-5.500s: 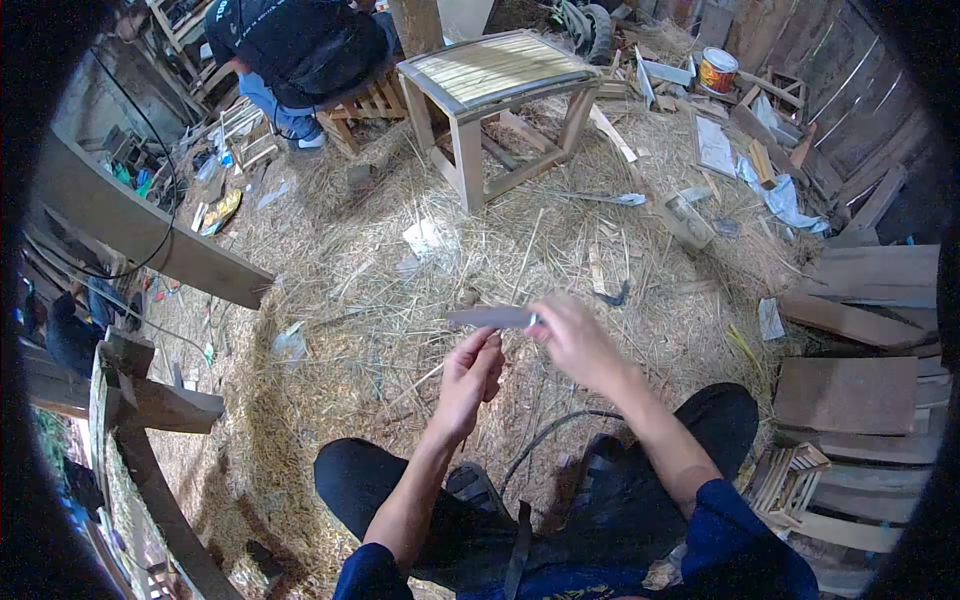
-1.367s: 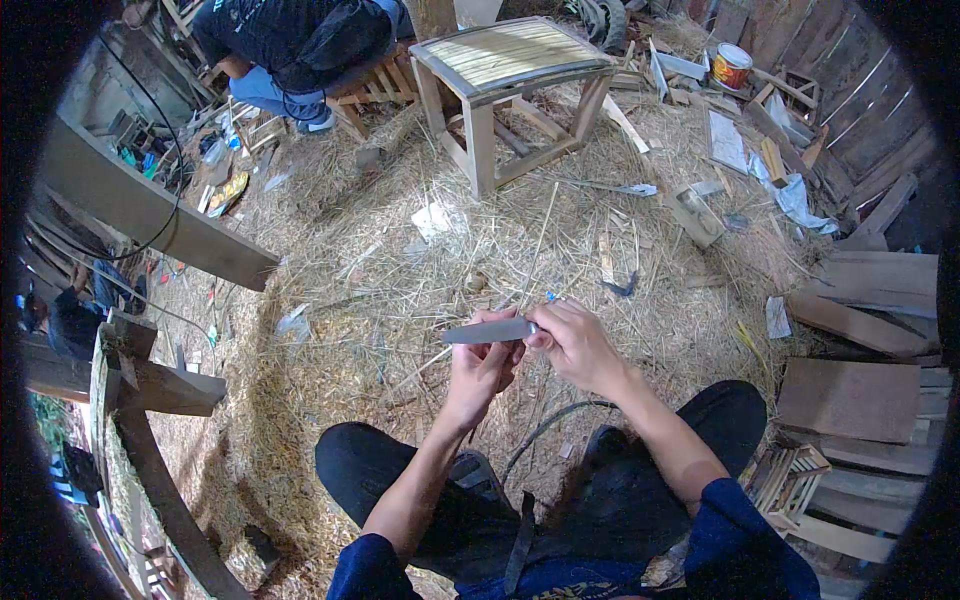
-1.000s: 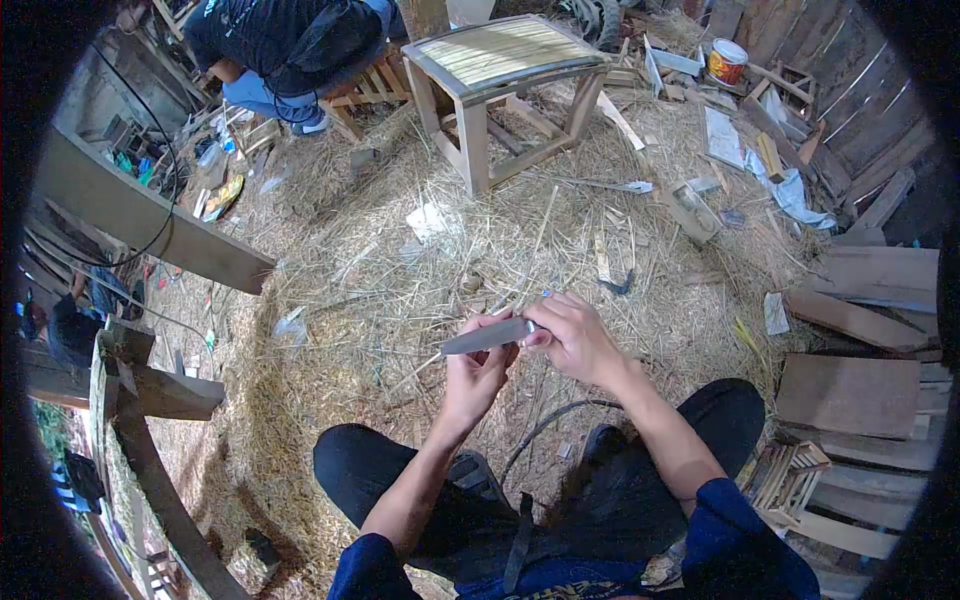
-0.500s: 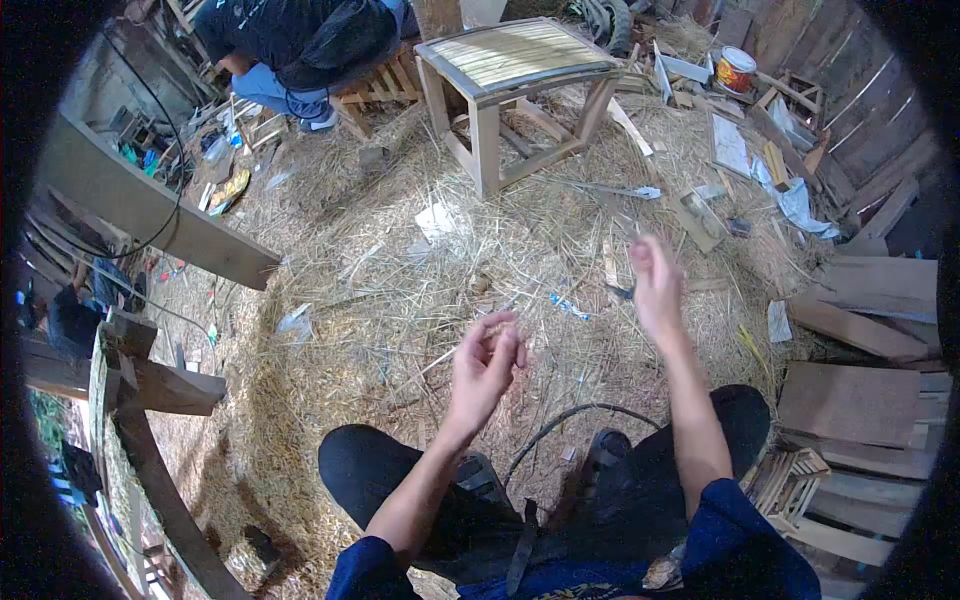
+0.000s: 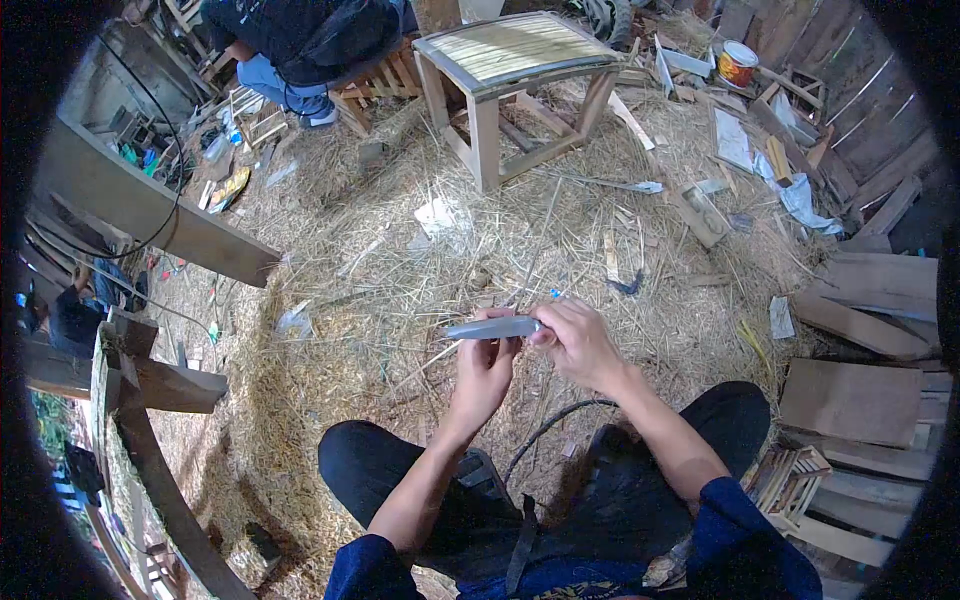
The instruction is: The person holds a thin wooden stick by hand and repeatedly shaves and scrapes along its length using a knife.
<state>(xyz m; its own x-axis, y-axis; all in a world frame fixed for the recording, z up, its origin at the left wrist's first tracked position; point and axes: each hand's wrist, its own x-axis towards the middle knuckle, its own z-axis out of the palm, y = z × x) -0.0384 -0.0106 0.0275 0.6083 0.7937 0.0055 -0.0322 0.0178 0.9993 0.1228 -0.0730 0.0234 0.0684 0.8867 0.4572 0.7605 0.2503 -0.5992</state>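
Observation:
My right hand (image 5: 575, 345) is closed around the handle end of a knife (image 5: 490, 328), whose broad grey blade points left across my left hand. My left hand (image 5: 483, 375) is closed just beneath the blade, its fingers partly hidden by it. A thin, pale strip (image 5: 545, 225) rises from about my left fingers toward the stool; where it meets them is covered by the blade. Both hands are in front of my knees, above the straw-covered floor (image 5: 400, 290).
A slatted wooden stool (image 5: 515, 50) stands ahead, near a seated person (image 5: 310, 45). A wooden beam (image 5: 165, 205) juts in from the left. Boards (image 5: 850, 400) and a small slatted crate (image 5: 790, 485) lie at right. A paint bucket (image 5: 737, 65) stands at the far right.
My right hand has come left and down from the right side to meet my left hand. The knife blade now shows clearly across my left fingers. My left hand has barely moved.

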